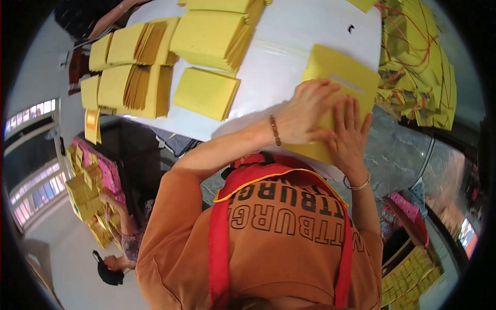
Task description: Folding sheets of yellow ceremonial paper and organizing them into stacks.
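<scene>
A flat yellow paper piece (338, 61), perhaps a folded sheet or an envelope, lies at the right end of the white table (281, 31). My left hand (305, 111) rests on it with the fingers stretched toward the far right. Close beside it, my right hand (352, 135) lies flat on the paper with its fingers extended. The two hands touch or nearly touch, and neither grips anything. Both palms hide the paper's middle. Left of my hands, a small stack of the same folded yellow paper (205, 94) sits near the table's front edge.
Taller stacks of folded yellow paper (206, 39) and upright rows (116, 85) fill the table's left side. Bundles of yellow paper with red cords (413, 67) stand past its right edge. Another person (121, 253) handles yellow paper at the lower left; an arm (111, 18) shows at the far left.
</scene>
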`<state>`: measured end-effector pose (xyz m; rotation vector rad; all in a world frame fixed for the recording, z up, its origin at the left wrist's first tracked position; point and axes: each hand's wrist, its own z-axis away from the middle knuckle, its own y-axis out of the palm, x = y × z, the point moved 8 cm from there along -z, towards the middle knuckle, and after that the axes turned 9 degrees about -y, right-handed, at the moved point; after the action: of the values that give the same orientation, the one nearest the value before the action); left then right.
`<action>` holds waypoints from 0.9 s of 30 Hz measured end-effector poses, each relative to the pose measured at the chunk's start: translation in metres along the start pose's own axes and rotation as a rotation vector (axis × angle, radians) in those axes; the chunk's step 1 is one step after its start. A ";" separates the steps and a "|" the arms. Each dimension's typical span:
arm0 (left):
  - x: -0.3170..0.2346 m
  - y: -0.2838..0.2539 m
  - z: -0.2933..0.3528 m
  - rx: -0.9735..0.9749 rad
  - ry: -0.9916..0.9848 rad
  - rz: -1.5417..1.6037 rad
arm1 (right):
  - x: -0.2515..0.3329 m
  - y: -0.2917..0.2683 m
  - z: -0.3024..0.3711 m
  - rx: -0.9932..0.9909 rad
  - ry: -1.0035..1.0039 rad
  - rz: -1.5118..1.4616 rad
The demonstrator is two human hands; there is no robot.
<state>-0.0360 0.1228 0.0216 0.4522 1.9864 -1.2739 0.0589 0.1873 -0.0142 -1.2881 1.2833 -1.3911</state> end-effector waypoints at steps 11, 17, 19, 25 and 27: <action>-0.023 0.032 0.017 0.103 0.315 -0.563 | -0.028 -0.021 0.005 -0.237 0.101 -1.298; -0.038 0.051 0.016 -0.113 0.249 -0.976 | -0.040 -0.051 0.014 -0.436 0.239 -1.210; -0.032 0.044 0.013 -0.085 0.139 -0.888 | -0.033 -0.064 0.017 -0.484 0.163 -1.081; -0.037 -0.076 0.068 -0.373 0.243 -0.702 | 0.021 -0.121 0.034 -0.902 -0.056 -0.868; -0.009 -0.110 0.102 -0.353 0.170 -0.834 | 0.049 -0.101 0.030 -0.787 -0.175 -1.016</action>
<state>-0.0599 -0.0160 0.0721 -0.5167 2.5999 -1.3145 0.0890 0.1493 0.0915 -2.8011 1.1035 -1.3485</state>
